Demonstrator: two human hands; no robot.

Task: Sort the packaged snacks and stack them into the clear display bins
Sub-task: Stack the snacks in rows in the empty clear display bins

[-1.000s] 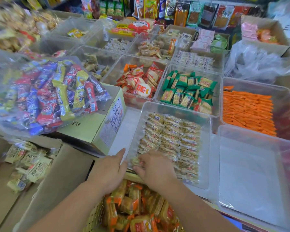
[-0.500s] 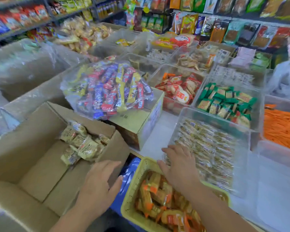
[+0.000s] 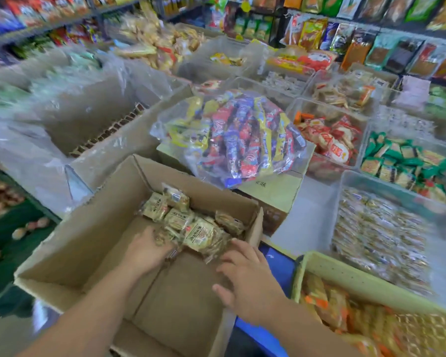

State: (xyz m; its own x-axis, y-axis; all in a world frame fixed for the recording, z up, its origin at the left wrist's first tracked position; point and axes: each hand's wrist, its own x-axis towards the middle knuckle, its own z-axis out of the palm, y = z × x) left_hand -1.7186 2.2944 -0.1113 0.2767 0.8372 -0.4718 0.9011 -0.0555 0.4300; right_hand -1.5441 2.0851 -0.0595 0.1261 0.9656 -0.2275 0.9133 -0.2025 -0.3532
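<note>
Blurred, stocked shelves [image 3: 371, 47] run across the back. Below them the desk [image 3: 307, 212] carries rows of clear bins. Nearest the person, at the left, stands an open cardboard box [image 3: 88, 240] with its flaps up. To the right, a clear display bin [image 3: 339, 202] holds tan packets laid in neat rows. Just in front of it, a yellow basket [image 3: 345, 271] holds orange-wrapped packets. Behind the box, a clear bag of mixed bars [image 3: 237, 140] in red, yellow and blue rests on a closed carton [image 3: 276, 194]. Further right lie red-and-orange packets [image 3: 330, 143] and green packets [image 3: 402, 161], each kind in its own clear bin. The tan snack packets [image 3: 198, 233] lie heaped in the far right corner of the box. The left grip [image 3: 144, 251] is at the heap's near left edge, fingers tucked among the packets; whether they close round any I cannot tell. The right grip [image 3: 245, 276] is inside the box at the heap's near right edge, fingers spread and relaxed, fingertips touching a packet, thumb held apart.
</note>
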